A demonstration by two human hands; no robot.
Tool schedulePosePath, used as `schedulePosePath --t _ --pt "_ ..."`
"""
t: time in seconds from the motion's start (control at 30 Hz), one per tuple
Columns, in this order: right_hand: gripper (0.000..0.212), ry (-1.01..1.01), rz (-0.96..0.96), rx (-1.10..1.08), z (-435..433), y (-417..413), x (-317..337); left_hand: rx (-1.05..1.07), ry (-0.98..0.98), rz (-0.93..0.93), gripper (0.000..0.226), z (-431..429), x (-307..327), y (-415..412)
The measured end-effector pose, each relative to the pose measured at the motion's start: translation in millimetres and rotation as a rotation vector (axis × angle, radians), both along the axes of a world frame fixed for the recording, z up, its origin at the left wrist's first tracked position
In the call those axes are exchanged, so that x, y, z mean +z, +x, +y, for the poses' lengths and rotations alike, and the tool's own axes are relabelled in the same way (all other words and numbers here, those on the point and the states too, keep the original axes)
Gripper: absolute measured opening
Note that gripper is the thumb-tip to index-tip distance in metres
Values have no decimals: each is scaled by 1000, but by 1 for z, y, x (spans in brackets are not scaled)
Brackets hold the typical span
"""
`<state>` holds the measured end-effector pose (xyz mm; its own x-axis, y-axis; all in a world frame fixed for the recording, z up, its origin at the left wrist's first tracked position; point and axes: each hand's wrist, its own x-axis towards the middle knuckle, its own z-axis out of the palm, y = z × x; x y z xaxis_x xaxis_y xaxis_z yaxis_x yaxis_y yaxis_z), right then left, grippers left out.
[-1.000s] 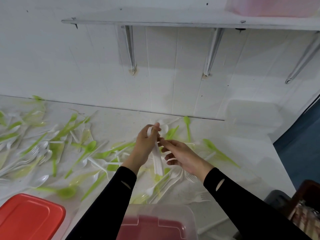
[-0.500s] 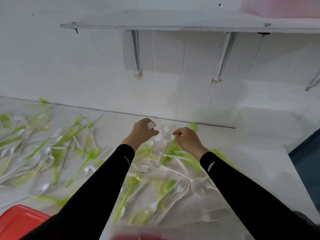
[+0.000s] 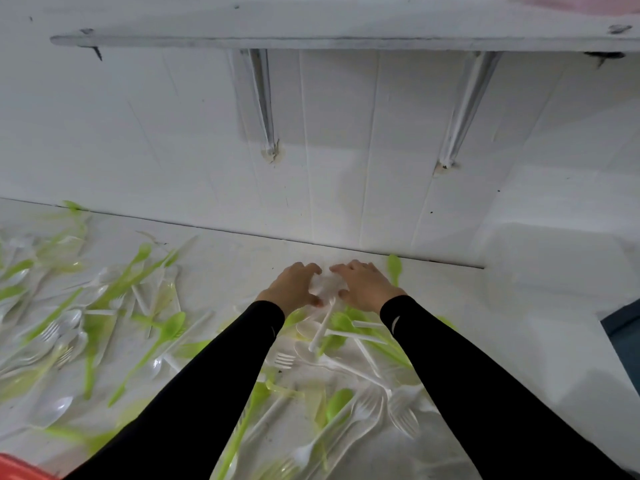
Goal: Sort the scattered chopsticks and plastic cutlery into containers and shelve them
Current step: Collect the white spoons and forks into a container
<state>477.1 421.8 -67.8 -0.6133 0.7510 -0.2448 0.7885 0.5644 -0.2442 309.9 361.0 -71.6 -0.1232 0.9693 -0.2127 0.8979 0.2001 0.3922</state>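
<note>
Hands: left hand (image 3: 294,287) and right hand (image 3: 367,285) are close together, fingers curled in from both sides around a clump of white spoons (image 3: 327,289).
White spoons: held between the palms, the bowls blurred into one pale mass. One handle sticks out below, toward the wrists.
Far edge: the table (image 3: 235,258) meets the wall (image 3: 346,188) just beyond the fingertips.
Overhead: a shelf (image 3: 311,39) sits well above the hands on slanted brackets (image 3: 263,105).
Open room: bare tabletop lies right of the right hand, with a green spoon (image 3: 394,268) just beside its knuckles.
Clutter: scattered cutlery (image 3: 104,306), green and translucent, lies left of the left hand and under both forearms.
Near corner: a red object (image 3: 20,467) sits behind the left elbow, cut off by the frame.
</note>
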Motion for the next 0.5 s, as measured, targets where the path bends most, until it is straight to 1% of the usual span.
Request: schedulePosePath --t 0.07,0.13,0.23,0.33,0.43,0.5 --pt "52 22 53 -42 -1 1 -2 -31 44 39 54 1 -2 -1" --pt "43 41 98 -72 -3 3 -2 -49 95 53 46 -1 1 0" --pt "32 3 194 -117 -7 9 2 -72 180 26 40 -2 8 3" --pt "27 -39 316 -168 -12 16 18 -95 238 -35 38 -1 22 0" --pt "25 -29 387 -174 -17 28 41 -87 345 -140 35 -4 44 -1" --pt "25 4 430 -167 -22 38 56 8 405 -337 31 -9 65 4"
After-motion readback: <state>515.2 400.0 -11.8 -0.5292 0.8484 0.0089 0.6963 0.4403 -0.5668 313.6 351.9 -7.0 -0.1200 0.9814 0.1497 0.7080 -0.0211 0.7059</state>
